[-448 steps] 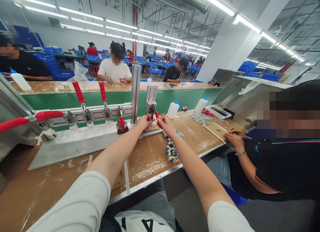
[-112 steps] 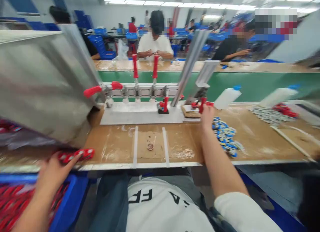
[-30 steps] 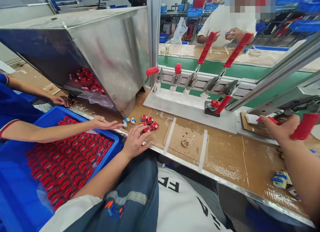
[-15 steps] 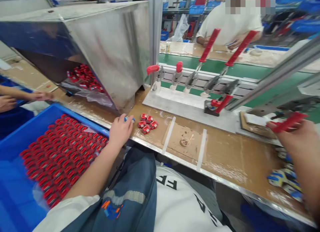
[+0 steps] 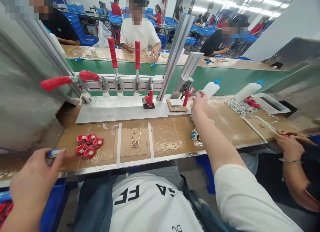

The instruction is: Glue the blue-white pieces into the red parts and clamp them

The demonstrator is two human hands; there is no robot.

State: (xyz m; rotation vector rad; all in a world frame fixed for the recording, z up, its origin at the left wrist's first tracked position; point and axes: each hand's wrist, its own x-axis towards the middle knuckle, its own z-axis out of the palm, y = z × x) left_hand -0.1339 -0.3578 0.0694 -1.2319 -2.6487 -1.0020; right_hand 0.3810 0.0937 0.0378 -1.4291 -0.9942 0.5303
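My left hand (image 5: 35, 180) is at the bench's left front edge. Its thumb and fingers pinch a small blue, white and yellow plastic part (image 5: 53, 154). My right hand (image 5: 200, 100) reaches out to the right-hand clamp fixture, fingers loosely curled, just right of the lowered red clamp handle (image 5: 185, 98). A slim gap seems to part hand and handle. Under that clamp lies a white pad (image 5: 176, 102) on a brown board. Several red and black parts (image 5: 89, 145) lie grouped in front of my left hand. More blue and yellow parts (image 5: 195, 134) are partly hidden behind my right forearm.
A row of toggle clamps (image 5: 120, 85) stands along a metal base plate (image 5: 117, 113); two handles point up. White tape strips (image 5: 151, 142) flank a small ring-shaped item (image 5: 135, 143). White bottles (image 5: 211, 89) stand behind. Another person's hands (image 5: 290, 145) work at the right.
My view has swung to the right. My right hand, earlier around the red clamp handle, now appears beside it. My left hand still pinches the small blue and white part.
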